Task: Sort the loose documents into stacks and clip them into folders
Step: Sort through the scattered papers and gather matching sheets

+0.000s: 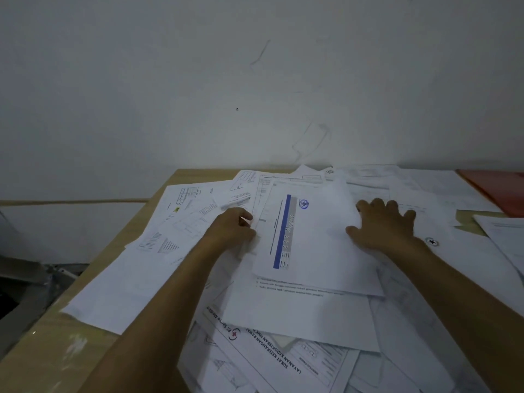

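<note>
Loose papers (297,316) cover the desk (51,355). Left hand (231,228) pinches the edge of a blue-striped sheet (309,239) atop the pile; right hand (382,225) presses flat on it, fingers spread. An orange folder (499,191) lies far right

Scuffed white wall (198,80), wooden table (51,344)

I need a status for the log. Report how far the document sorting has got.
Done: nothing visible; no neat stack, nothing clipped. In hand: the left hand pinches the edge of the blue-striped sheet while the right hand presses flat on it. Left: the loose papers covering the table still need sorting and clipping; an orange folder lies at the far right.
</note>
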